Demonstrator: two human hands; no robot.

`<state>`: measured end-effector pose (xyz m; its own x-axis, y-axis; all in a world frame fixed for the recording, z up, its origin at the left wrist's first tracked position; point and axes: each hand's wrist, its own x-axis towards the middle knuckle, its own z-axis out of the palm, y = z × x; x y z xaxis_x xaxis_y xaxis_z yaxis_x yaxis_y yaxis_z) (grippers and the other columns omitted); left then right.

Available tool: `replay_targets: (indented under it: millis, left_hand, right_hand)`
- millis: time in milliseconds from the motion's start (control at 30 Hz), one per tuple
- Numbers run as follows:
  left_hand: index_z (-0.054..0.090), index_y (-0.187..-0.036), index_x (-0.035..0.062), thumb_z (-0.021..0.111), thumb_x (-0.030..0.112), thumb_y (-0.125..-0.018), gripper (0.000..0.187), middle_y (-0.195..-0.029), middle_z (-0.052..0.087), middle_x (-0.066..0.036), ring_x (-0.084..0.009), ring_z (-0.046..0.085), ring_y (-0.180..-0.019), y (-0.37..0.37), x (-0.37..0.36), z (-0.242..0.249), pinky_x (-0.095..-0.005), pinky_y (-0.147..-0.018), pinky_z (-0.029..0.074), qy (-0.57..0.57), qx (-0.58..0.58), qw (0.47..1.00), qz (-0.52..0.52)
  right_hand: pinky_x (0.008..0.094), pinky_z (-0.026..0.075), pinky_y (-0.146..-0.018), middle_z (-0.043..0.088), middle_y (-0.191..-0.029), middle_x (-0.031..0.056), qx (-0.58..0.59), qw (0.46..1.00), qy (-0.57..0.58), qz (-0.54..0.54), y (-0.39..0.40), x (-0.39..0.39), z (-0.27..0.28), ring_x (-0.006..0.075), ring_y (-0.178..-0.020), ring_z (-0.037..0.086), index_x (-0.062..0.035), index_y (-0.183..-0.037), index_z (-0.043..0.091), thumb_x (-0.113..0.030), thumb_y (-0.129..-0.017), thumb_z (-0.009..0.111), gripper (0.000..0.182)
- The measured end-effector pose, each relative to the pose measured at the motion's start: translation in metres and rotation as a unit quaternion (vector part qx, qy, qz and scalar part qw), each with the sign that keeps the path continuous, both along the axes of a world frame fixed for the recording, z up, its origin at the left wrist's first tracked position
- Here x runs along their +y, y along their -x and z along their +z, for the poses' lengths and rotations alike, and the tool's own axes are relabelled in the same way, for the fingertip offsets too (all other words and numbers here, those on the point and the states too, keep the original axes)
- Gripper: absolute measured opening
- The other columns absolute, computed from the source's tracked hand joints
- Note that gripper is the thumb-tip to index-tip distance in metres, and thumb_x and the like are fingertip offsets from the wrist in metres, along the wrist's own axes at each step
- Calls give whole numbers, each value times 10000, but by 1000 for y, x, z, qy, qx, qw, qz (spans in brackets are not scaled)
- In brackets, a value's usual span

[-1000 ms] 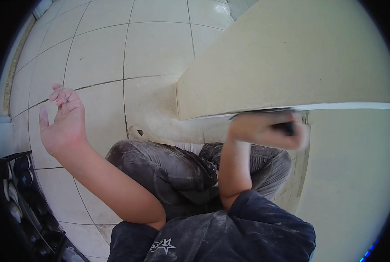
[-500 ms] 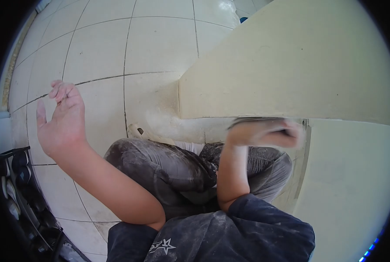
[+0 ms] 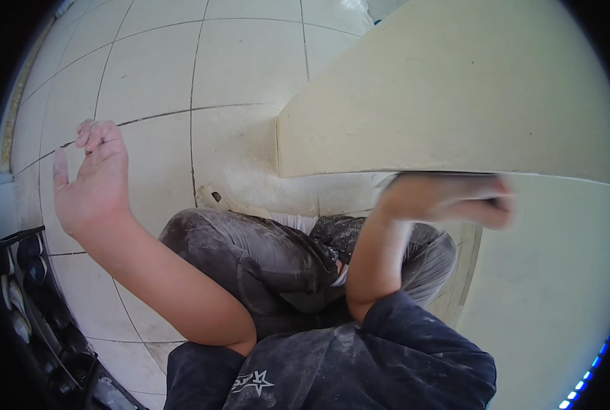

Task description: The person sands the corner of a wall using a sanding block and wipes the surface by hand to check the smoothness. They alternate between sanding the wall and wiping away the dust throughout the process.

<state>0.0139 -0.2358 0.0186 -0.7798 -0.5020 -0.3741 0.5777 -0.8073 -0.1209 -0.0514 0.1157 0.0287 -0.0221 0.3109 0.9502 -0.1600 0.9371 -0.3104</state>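
My left hand is raised over the tiled floor at the left. Its thumb stands apart from loosely curled fingers, and it holds nothing. Whitish dust coats the fingertips. My right hand, smeared by motion, is closed on a thin, dark, flat piece, pressed along the lower edge of the cream wall panel. Most of that piece hides behind the hand, so its exact kind does not show.
Pale floor tiles spread ahead. My dusty crossed legs lie beneath my arms, with a light-coloured shoe in front. A black rack with shoes stands at the lower left. Another pale wall surface rises on the right.
My right hand has slid to the right along the panel edge with the dark flat piece. My left hand has stayed nearly where it was. The view has shifted slightly.
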Motion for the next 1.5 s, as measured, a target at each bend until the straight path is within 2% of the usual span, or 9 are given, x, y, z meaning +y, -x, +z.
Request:
replay_targets:
  millis: [200, 433, 667, 867, 1000, 1100, 1367, 1400, 1500]
  left_hand:
    - [324, -1031, 24, 392, 195, -978, 192, -894, 327, -91, -195, 329, -757, -4, -9, -2, -351, -677, 310, 8, -16, 999, 47]
    - [319, -1006, 39, 398, 180, -978, 164, -887, 316, -86, -194, 327, -754, 0, 3, 6, -355, -674, 306, -35, 5, 999, -5]
    - [331, -999, 40, 420, 179, -967, 168, -891, 330, -95, -197, 332, -759, -4, -7, 3, -356, -677, 315, -10, -2, 999, 31]
    - [324, -1017, 35, 408, 167, -960, 167, -894, 338, -99, -207, 340, -773, -1, 2, -1, -356, -679, 317, -30, 27, 999, -16]
    - [317, -1032, 34, 412, 174, -959, 184, -895, 338, -99, -208, 349, -781, -3, -2, -3, -360, -678, 323, -24, 14, 1000, -7]
    - [321, -1034, 39, 422, 189, -957, 196, -893, 337, -94, -205, 346, -773, -2, -9, 1, -364, -676, 323, 10, -45, 995, 83]
    - [293, -965, 59, 398, 188, -956, 166, -863, 295, -73, -190, 308, -751, -5, 2, 1, -360, -683, 295, -7, 2, 1000, 0]
    - [293, -967, 56, 398, 184, -955, 166, -863, 294, -73, -192, 304, -750, -6, 1, 2, -360, -683, 293, -15, 5, 1000, -8]
    - [298, -974, 49, 398, 171, -952, 160, -861, 294, -76, -198, 299, -749, -6, -11, -4, -363, -678, 292, 20, -21, 999, 26]
  right_hand:
    - [239, 481, -620, 466, -884, 20, 63, 970, 109, 210, 5, -33, 108, 80, -679, 487, -32, -1065, 476, -352, -1085, 331, 351]
    - [286, 498, -688, 493, -927, 44, 23, 997, -65, 22, -4, -4, -38, 139, -794, 536, -35, -1056, 480, -381, -1061, 394, 357]
    - [332, 515, -757, 520, -969, 69, 85, 980, 106, 146, -2, -63, 98, 198, -909, 584, -38, -1048, 484, -411, -1037, 457, 374]
    - [282, 541, -648, 511, -886, 56, 57, 991, -117, -41, -4, 6, -37, 149, -754, 581, 0, -1073, 469, -404, -1022, 499, 408]
    - [274, 470, -618, 474, -828, 36, 102, 985, 97, 96, 2, -52, 68, 126, -719, 545, -20, -969, 460, -424, -1025, 483, 408]
    - [248, 474, -614, 481, -822, 42, 98, 990, 66, 83, -6, -72, 108, 123, -727, 555, -6, -979, 477, -422, -1032, 475, 420]
    - [310, 486, -659, 493, -866, 40, 40, 997, -52, 46, -11, -27, -26, 149, -767, 555, -37, -957, 482, -380, -1031, 500, 351]
    - [330, 484, -685, 504, -881, 57, 60, 998, -17, -28, -9, -41, 1, 162, -794, 549, -25, -967, 475, -357, -1030, 503, 339]
    - [313, 483, -660, 509, -871, 79, 116, 986, 33, 111, -2, -63, 94, 159, -732, 528, -8, -963, 474, -368, -1020, 523, 368]
